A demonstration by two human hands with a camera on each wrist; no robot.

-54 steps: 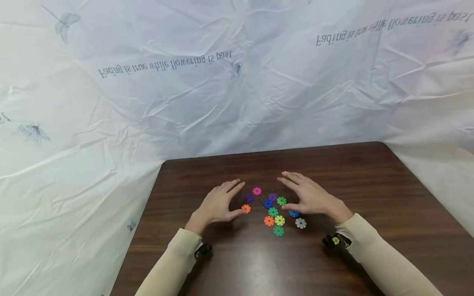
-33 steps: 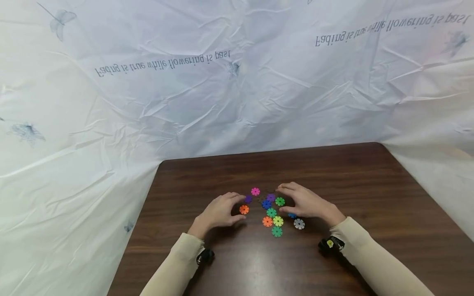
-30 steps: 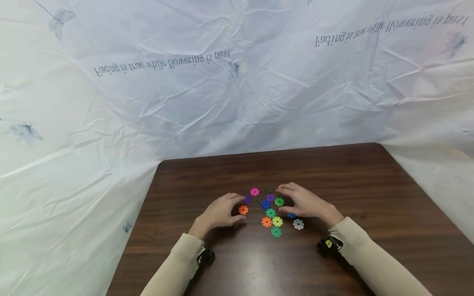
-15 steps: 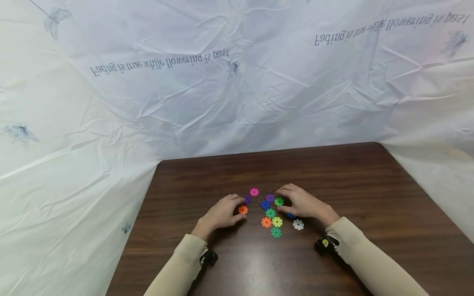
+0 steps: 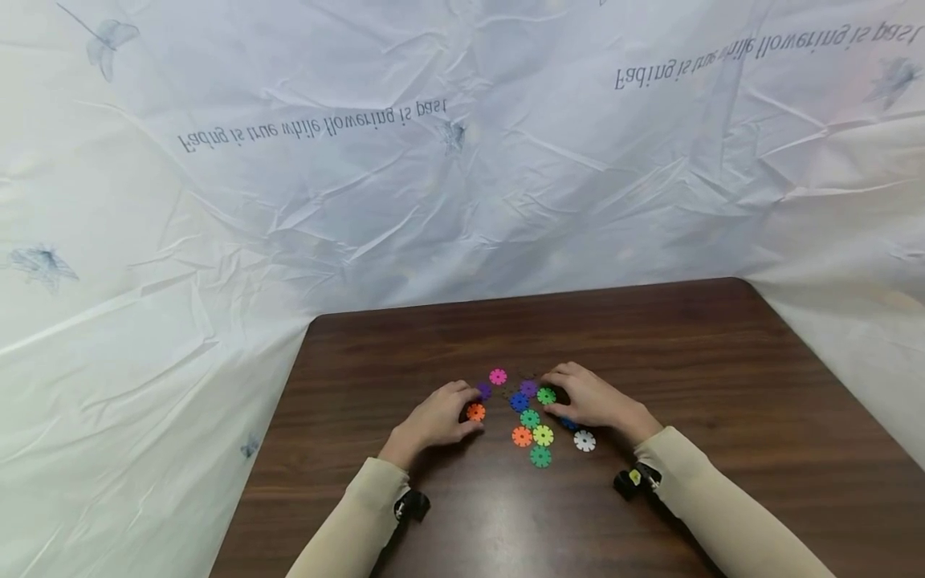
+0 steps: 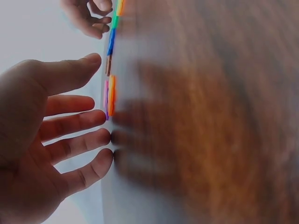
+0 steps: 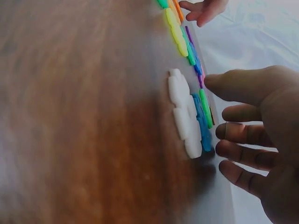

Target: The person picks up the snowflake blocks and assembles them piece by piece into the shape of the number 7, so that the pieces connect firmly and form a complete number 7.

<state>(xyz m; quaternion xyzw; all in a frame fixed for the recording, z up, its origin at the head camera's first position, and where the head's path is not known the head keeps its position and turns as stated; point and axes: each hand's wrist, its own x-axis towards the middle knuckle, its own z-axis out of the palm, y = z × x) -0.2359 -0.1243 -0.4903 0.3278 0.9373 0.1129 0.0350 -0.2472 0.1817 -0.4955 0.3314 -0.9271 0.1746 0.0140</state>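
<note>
Several colourful notched plastic discs lie flat in a loose cluster on the table. My left hand point(image 5: 437, 417) rests at their left side, fingers loosely bent, the thumb and forefinger on either side of an orange disc point(image 5: 475, 412) without gripping it. A purple disc point(image 5: 484, 391) lies by its fingertips. On the right, my right hand point(image 5: 592, 397) arches over a mostly hidden blue disc point(image 7: 202, 122), its thumb and forefinger either side of a green disc point(image 5: 546, 396). Both wrist views show relaxed, separated fingers holding nothing. A white disc point(image 5: 584, 441) sits just below the right hand.
Between the hands lie a yellow disc point(image 5: 543, 435), a second orange disc point(image 5: 522, 436), a dark blue disc point(image 5: 519, 402) and more. A pink disc point(image 5: 498, 376) is farther back. The brown wooden table point(image 5: 405, 337) meets a pale printed sheet point(image 5: 433, 217) behind.
Both hands have come down from a raised, wider-spread pose to the table beside the discs, their fingers bending more. Over the last second they barely move. The discs keep their arrangement.
</note>
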